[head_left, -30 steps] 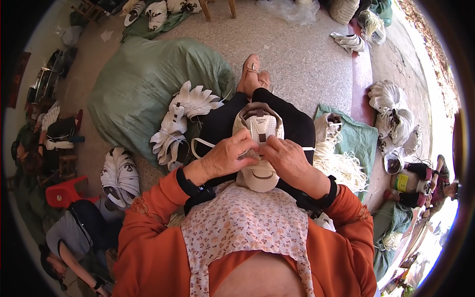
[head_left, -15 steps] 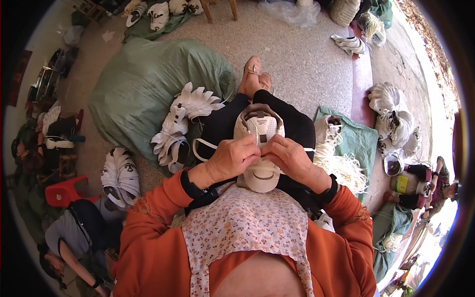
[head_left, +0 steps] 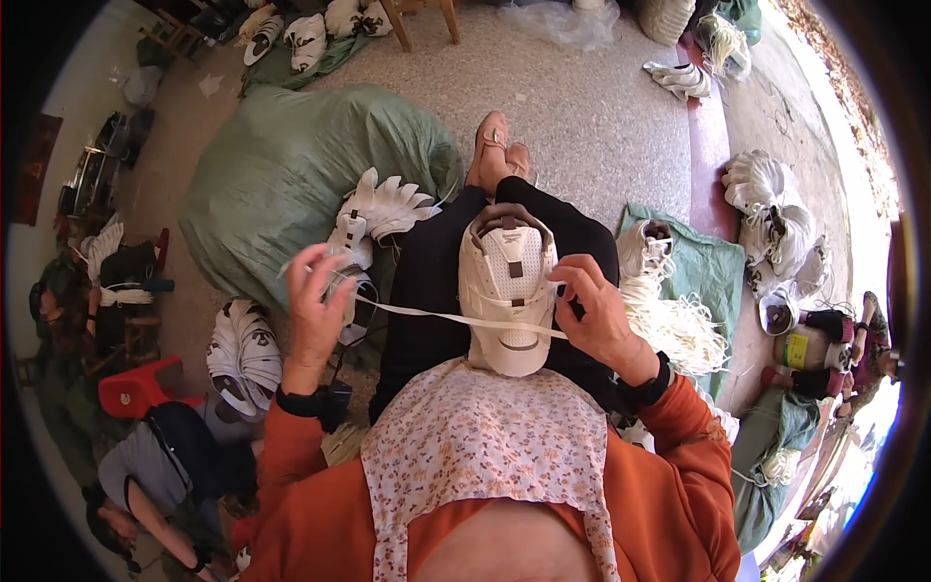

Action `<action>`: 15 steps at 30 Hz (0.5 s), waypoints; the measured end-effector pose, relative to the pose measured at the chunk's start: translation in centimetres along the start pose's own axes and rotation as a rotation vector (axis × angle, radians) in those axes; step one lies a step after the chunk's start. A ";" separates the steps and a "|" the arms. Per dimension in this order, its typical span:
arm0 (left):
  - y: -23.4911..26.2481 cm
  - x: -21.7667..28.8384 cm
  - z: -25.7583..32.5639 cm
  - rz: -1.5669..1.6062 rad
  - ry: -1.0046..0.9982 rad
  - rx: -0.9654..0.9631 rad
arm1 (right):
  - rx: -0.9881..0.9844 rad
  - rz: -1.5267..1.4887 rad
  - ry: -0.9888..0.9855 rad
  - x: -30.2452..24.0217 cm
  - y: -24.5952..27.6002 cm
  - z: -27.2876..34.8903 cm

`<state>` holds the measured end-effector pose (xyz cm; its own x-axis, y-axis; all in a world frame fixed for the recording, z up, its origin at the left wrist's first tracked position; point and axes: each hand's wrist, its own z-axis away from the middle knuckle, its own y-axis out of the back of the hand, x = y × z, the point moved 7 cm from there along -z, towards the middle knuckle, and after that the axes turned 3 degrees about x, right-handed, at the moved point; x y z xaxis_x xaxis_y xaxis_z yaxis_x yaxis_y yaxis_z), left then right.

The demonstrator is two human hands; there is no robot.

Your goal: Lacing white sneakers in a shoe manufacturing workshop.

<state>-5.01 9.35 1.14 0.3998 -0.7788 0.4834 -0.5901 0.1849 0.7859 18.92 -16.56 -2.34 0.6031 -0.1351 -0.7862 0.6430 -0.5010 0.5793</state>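
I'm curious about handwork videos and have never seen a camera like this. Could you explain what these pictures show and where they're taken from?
There's no machine here, just a person's two bare hands. All the pictures come from one wide camera worn on the head, looking down, so straight edges bend near the rim.

On the person's lap, over dark trousers, sits a pale shoe, its toe toward the body. A pale lace stretches across it between the left hand and the right hand; exactly how the fingers grip it is hard to tell.

On the floor are a big green sack and, to the right, loose laces.
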 end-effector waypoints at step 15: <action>-10.4 12.3 0.2 0.244 -0.475 -0.404 | -0.386 -0.763 -0.591 1.7 2.1 4.7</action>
<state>5.91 -2.27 -1.13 -0.1185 -0.8484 0.5159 -0.2782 0.5271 0.8030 19.05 -21.80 -3.48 -0.2881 -0.3470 -0.8925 0.9268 -0.3356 -0.1687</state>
